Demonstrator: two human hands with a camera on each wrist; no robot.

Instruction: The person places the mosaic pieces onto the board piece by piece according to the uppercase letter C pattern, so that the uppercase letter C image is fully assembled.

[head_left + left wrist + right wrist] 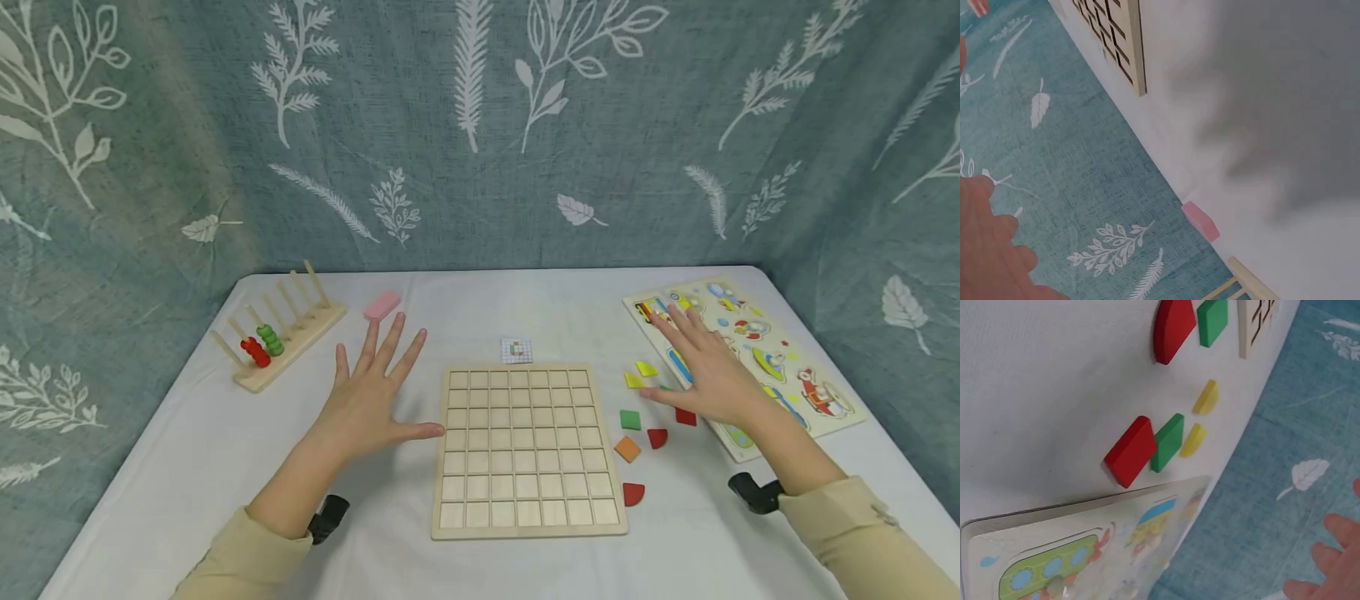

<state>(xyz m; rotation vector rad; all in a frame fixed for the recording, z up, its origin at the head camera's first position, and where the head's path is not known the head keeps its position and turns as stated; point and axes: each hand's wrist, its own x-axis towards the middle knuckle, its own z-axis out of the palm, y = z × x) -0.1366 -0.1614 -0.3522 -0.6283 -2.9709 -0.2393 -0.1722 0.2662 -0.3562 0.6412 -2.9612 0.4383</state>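
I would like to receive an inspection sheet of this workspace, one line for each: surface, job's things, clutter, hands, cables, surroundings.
Surface: white tabletop, hand shadows on it.
Job's things: wooden grid board lying flat; loose coloured pieces (red, green, yellow, orange) to its right; picture puzzle farther right.
Clutter: rod stand with red and green beads, pink block, small printed card beyond the grid board.
Hands: left hand and right hand both have fingers spread and hold nothing.
Cables: nothing seen.
Surroundings: blue-green cloth backdrop with white leaf prints.
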